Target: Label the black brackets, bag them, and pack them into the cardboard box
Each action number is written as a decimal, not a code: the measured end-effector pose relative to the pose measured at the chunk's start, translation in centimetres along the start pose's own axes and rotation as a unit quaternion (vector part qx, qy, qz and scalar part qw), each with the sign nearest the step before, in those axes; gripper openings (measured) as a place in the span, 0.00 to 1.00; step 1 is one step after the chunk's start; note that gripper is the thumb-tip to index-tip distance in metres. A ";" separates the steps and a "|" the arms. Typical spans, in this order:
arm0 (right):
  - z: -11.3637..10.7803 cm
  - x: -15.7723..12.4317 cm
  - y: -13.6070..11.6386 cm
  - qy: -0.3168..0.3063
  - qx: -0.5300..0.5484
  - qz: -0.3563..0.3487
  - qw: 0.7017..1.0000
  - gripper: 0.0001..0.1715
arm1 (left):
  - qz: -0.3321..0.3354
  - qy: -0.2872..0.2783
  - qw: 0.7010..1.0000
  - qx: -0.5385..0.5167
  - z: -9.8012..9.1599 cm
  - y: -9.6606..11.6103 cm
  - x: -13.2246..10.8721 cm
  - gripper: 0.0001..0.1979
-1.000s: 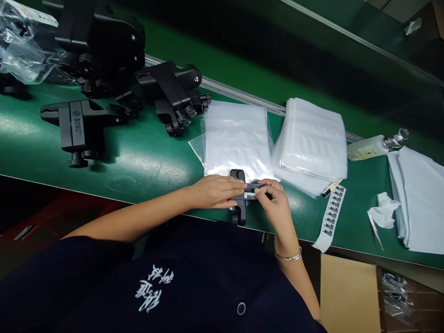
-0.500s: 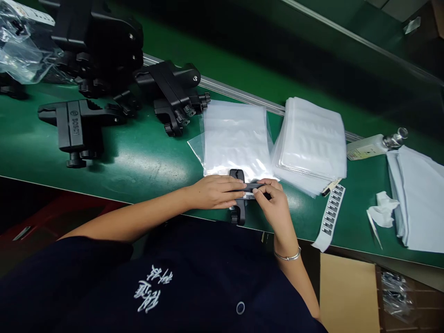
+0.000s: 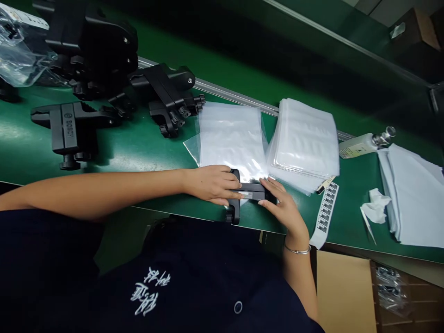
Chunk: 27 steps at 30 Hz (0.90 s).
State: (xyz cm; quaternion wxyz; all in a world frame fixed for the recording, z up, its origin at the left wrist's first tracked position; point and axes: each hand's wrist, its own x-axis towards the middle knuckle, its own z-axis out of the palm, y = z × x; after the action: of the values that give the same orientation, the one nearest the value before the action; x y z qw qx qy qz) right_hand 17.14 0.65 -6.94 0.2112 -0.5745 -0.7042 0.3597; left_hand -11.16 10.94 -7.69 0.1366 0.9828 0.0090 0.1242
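A black clamp point(image 3: 257, 190) lies at the table's front edge, partly over the clear plastic bags point(image 3: 231, 134). My left hand point(image 3: 211, 184) is closed over its left part, fingers across the body and hiding some of it. At the clamp's right end, my right hand point(image 3: 284, 206) has the thumb on the near side and the fingers on the far side, touching it. A small pale label point(image 3: 247, 195) shows on the clamp's body, beside my left fingertips.
More black clamps point(image 3: 69, 129) stand at the left, some piled behind. To the right are a stack of plastic bags point(image 3: 305, 138), a label strip point(image 3: 326, 212), a bottle point(image 3: 357, 146), a crumpled tissue point(image 3: 376, 206), tweezers point(image 3: 367, 224) and folded white sheets point(image 3: 416, 199).
My right hand has changed from a pinch at the label to a wider hold around the clamp's right end. My left forearm has swung up, its hand staying on the clamp.
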 end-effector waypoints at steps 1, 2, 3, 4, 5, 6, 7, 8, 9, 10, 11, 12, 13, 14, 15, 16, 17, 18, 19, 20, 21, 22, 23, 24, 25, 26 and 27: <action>0.2 0.0 0.0 0.005 0.000 0.000 1.000 0.32 | -0.009 -0.014 1.000 -0.006 -0.2 0.0 0.3 0.18; 0.4 0.1 0.0 0.008 0.000 0.000 1.000 0.32 | -0.018 -0.026 0.999 -0.005 -0.4 0.1 0.7 0.18; 0.5 0.1 0.0 0.009 0.001 -0.001 1.000 0.32 | -0.025 -0.033 0.999 0.003 -0.5 0.3 1.1 0.19; 0.5 0.1 0.0 0.010 0.001 -0.001 1.000 0.31 | -0.028 -0.037 0.999 0.017 -0.5 0.6 1.6 0.19; 0.5 0.1 0.0 0.012 0.001 -0.001 1.000 0.31 | -0.027 -0.036 0.998 0.035 -0.4 0.9 2.1 0.20; 0.5 0.1 0.0 0.013 0.001 -0.001 1.000 0.31 | -0.023 -0.028 0.998 0.053 -0.3 1.2 2.5 0.20; 0.4 0.1 0.0 0.014 0.002 0.001 1.000 0.31 | -0.019 -0.014 0.997 0.068 -0.2 1.5 2.9 0.20; 0.3 0.1 0.1 0.016 0.002 0.002 1.000 0.31 | -0.015 0.001 0.997 0.082 -0.1 1.8 3.1 0.20; 0.2 0.1 0.2 0.018 0.002 0.002 1.000 0.31 | -0.012 0.014 0.995 0.093 0.0 2.1 3.2 0.20; 0.2 0.1 0.3 0.019 0.002 0.001 1.000 0.31 | -0.011 0.020 0.994 0.104 0.0 2.3 3.1 0.20; 0.2 0.1 0.4 0.019 0.003 -0.002 1.000 0.30 | -0.011 0.019 0.993 0.116 0.0 2.4 2.8 0.20; 0.3 0.2 0.5 0.019 0.004 -0.003 1.000 0.30 | -0.011 0.011 0.992 0.125 -0.1 2.4 2.4 0.20; 0.4 0.2 0.5 0.018 0.006 -0.004 1.000 0.30 | -0.012 0.001 0.991 0.132 -0.2 2.4 1.9 0.20; 0.5 0.3 0.4 0.018 0.008 -0.003 1.000 0.30 | -0.014 -0.009 0.991 0.135 -0.4 2.4 1.4 0.19; 0.7 0.3 0.3 0.020 0.010 0.000 1.000 0.29 | -0.017 -0.018 0.991 0.134 -0.7 2.3 0.9 0.19; 0.8 0.3 0.1 0.022 0.013 0.002 1.000 0.29 | -0.022 -0.024 0.991 0.128 -0.9 2.3 0.4 0.18; 0.8 0.2 -0.1 0.023 0.017 0.002 1.000 0.29 | -0.028 -0.026 0.992 0.121 -1.1 2.3 0.1 0.18; 0.7 0.0 -0.1 0.021 0.023 -0.003 0.999 0.29 | -0.034 -0.021 0.993 0.114 -1.2 2.3 -0.2 0.17; 0.4 -0.2 0.0 0.021 0.033 -0.009 0.999 0.30 | -0.041 -0.009 0.993 0.109 -1.2 2.4 -0.3 0.17; -0.3 -0.5 0.3 0.032 0.044 -0.012 0.998 0.31 | -0.050 0.010 0.993 0.107 -1.1 2.6 -0.4 0.17; -1.2 -0.7 0.9 0.068 0.055 -0.005 0.996 0.31 | -0.061 0.034 0.992 0.106 -0.9 2.8 -0.5 0.17; -2.5 -1.0 1.7 0.133 0.058 0.017 0.989 0.29 | -0.075 0.064 0.989 0.107 -0.6 3.0 -0.5 0.17; -3.9 -1.4 2.7 0.213 0.043 0.063 0.974 0.26 | -0.091 0.089 0.986 0.106 -0.2 3.1 -0.5 0.17; -5.4 -1.6 3.7 0.292 0.013 0.125 0.948 0.24 | -0.103 0.117 0.982 0.102 0.3 3.2 -0.5 0.17; -6.9 -1.8 4.8 0.354 -0.026 0.191 0.915 0.22 | -0.116 0.144 0.978 0.095 0.8 3.2 -0.4 0.17; -8.3 -1.9 5.8 0.382 -0.066 0.254 0.886 0.21 | -0.128 0.167 0.974 0.084 1.3 3.3 -0.3 0.18; -9.4 -1.8 6.6 0.386 -0.095 0.300 0.867 0.20 | -0.140 0.189 0.969 0.073 1.8 3.4 -0.1 0.18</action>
State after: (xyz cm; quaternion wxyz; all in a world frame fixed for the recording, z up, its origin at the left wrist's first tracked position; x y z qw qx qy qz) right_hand 28.61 1.98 -5.59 0.2920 -0.8686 -0.3909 0.0863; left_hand -10.88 7.16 -8.45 0.0765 0.9377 0.1811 0.2863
